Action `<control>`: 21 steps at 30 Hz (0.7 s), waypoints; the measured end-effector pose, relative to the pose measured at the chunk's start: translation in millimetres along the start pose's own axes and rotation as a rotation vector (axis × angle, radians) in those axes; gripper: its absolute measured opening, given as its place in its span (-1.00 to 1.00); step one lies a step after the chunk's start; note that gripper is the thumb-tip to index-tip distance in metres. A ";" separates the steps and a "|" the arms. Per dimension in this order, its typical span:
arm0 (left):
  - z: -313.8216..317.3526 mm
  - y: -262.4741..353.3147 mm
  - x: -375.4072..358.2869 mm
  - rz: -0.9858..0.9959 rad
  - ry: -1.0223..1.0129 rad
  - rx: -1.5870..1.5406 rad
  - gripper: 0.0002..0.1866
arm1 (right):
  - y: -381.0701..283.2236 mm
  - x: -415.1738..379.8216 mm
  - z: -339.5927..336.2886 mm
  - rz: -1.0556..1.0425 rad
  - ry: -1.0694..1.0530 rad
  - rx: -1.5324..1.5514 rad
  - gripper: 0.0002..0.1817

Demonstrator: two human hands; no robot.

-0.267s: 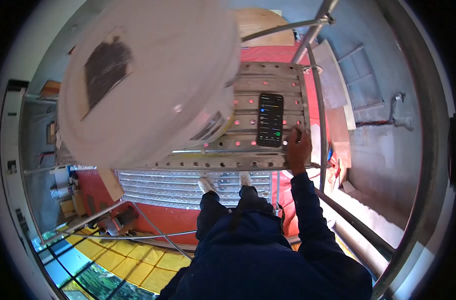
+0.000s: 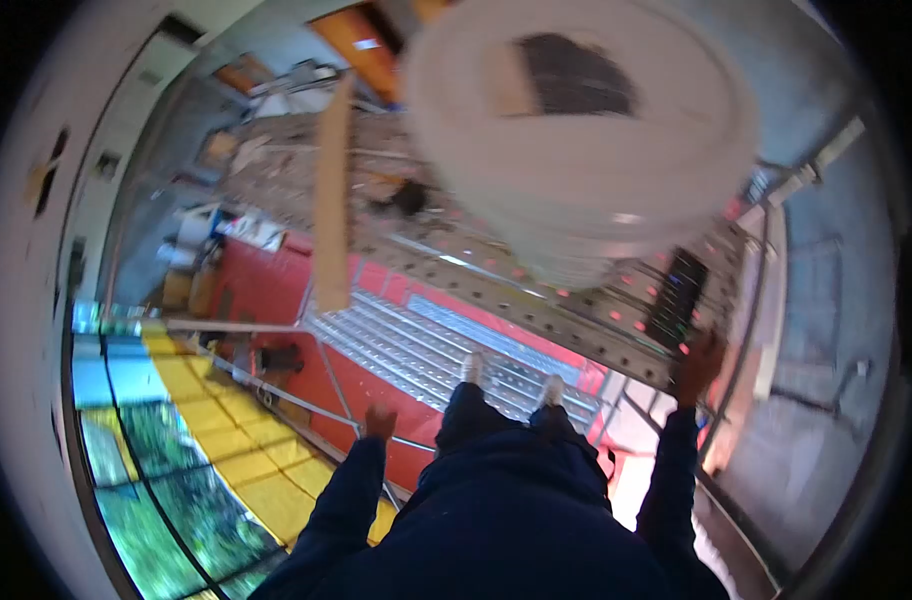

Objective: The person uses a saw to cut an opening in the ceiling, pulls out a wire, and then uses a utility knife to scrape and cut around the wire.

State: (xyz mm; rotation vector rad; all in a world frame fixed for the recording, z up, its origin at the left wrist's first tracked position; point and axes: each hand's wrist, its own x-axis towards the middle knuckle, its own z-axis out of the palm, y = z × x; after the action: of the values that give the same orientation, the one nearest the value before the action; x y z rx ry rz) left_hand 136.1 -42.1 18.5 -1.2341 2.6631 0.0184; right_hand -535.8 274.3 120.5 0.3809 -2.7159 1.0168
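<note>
My right hand (image 2: 698, 365) is at the right end of the raised perforated metal platform (image 2: 566, 325), close beside a dark phone (image 2: 676, 298) lying there. Motion blur hides how its fingers are bent. My left hand (image 2: 381, 420) is held low at the left, near a thin scaffold brace (image 2: 336, 385); its fingers are smeared too, and no object shows in it. A large white bucket (image 2: 576, 180) with a dark patch on its top stands on the platform, very near the camera.
A long narrow wooden board (image 2: 333, 200) sticks out over the platform's left side. Below, my feet stand on a lower slatted metal deck (image 2: 426, 350). Scaffold tubes (image 2: 751, 320) run along the right. Red sheeting (image 2: 251, 285) and yellow panels (image 2: 236, 440) lie farther down.
The view has swung left, so the bucket, phone and right hand appear farther right. My left hand has come into sight. More of the platform's left part shows, with the wooden board.
</note>
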 end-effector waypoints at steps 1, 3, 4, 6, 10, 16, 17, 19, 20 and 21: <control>-57.9 27.2 33.6 -0.246 0.254 -0.349 -0.63 | -7.9 4.3 -4.2 0.005 0.035 0.018 -0.63; -28.3 -11.6 100.0 -0.308 0.427 -0.459 -0.62 | -7.8 6.5 -9.4 -0.013 0.083 0.021 -0.68; -53.6 -4.1 127.7 -0.352 0.537 -0.566 -0.57 | -10.1 4.6 -13.5 -0.026 0.105 0.035 -0.68; -146.1 17.0 168.3 -0.414 0.648 -0.671 -0.45 | -14.8 0.7 -17.4 -0.031 0.147 0.067 -0.68; -234.6 2.8 227.4 -0.434 0.588 -0.656 -0.18 | -64.1 -42.0 -12.3 0.144 0.272 0.180 -0.68; -256.3 -34.3 294.1 -0.487 0.336 -0.587 0.21 | -184.2 -127.9 35.3 0.076 0.280 0.250 -0.75; -256.5 -37.4 303.9 -0.492 0.287 -0.561 0.24 | -199.9 -138.8 49.9 -0.005 0.242 0.278 -0.77; -251.0 -44.3 326.3 -0.470 0.209 -0.625 0.28 | -248.3 -150.6 63.1 -0.110 0.127 0.283 -0.80; -247.6 -47.9 334.0 -0.458 0.165 -0.652 0.29 | -264.8 -160.3 72.4 -0.068 0.048 0.356 -0.81; -241.6 -51.3 339.7 -0.426 0.156 -0.673 0.28 | -298.7 -164.2 64.2 -0.118 -0.031 0.339 -0.82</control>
State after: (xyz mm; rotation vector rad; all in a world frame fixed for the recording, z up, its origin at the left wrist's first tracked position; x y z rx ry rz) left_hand -82.5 -355.0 193.9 -2.0470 2.5302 0.8381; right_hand -294.2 41.1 207.9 0.6092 -2.5082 1.4486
